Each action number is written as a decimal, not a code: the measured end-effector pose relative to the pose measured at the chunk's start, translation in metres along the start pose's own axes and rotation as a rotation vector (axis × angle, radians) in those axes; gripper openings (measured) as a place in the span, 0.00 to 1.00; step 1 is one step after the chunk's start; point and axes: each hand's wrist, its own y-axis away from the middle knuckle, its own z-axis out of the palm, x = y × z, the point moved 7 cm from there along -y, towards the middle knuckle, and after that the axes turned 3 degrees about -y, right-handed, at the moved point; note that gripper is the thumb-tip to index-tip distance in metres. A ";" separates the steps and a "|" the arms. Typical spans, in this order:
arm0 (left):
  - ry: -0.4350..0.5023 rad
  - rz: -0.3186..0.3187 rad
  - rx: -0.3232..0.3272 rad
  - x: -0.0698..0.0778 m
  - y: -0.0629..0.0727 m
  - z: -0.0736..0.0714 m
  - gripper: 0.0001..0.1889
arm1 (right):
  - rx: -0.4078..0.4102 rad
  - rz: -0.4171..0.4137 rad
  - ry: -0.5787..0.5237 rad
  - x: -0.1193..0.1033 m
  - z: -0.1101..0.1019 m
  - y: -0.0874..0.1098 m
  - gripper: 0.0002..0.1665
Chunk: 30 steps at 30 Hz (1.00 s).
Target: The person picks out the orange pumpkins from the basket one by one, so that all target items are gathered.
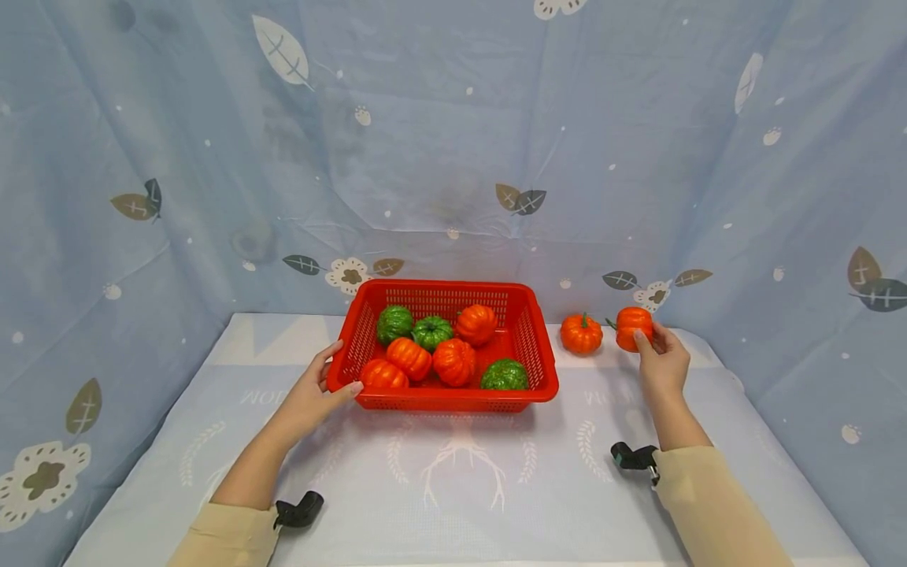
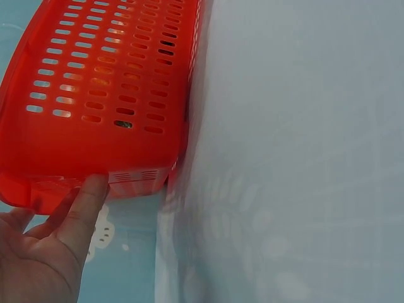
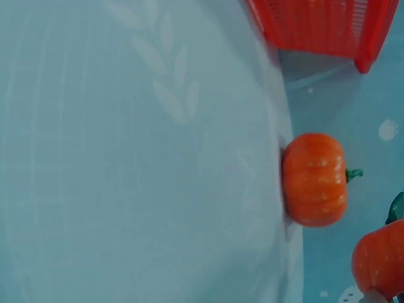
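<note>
My left hand (image 1: 316, 391) grips the left rim of a red plastic basket (image 1: 453, 403), thumb at the near corner. Inside the basket lie several small pumpkins, orange ones such as this pumpkin (image 1: 454, 362) and green ones such as this one (image 1: 504, 375). To the right of the basket, my right hand (image 1: 664, 361) pinches an orange pumpkin (image 1: 633, 327) with a green stem pointing left. Another orange pumpkin (image 1: 581, 335) stands on the table between the basket and that hand. The right wrist view shows the held pumpkin (image 3: 381, 260) at its lower right edge.
A table under a pale printed cloth (image 1: 460, 488) carries the basket. Blue patterned curtain (image 1: 439, 157) hangs close behind and on both sides. Black wrist mounts (image 1: 299, 510) stick out from both sleeves, low over the cloth.
</note>
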 end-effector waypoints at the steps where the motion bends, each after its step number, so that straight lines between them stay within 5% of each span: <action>1: 0.001 -0.001 -0.001 0.000 0.000 0.000 0.51 | 0.000 0.015 -0.005 0.003 0.000 -0.002 0.32; 21: 0.032 0.010 -0.014 -0.005 -0.003 0.000 0.51 | -0.141 0.253 0.058 0.052 0.003 -0.022 0.37; 26: 0.038 0.017 -0.012 -0.005 -0.003 0.000 0.51 | -0.143 0.210 0.100 0.047 0.000 -0.023 0.36; 30: 0.038 0.018 -0.010 -0.005 -0.002 0.000 0.51 | -0.160 0.087 0.232 0.035 -0.004 -0.024 0.33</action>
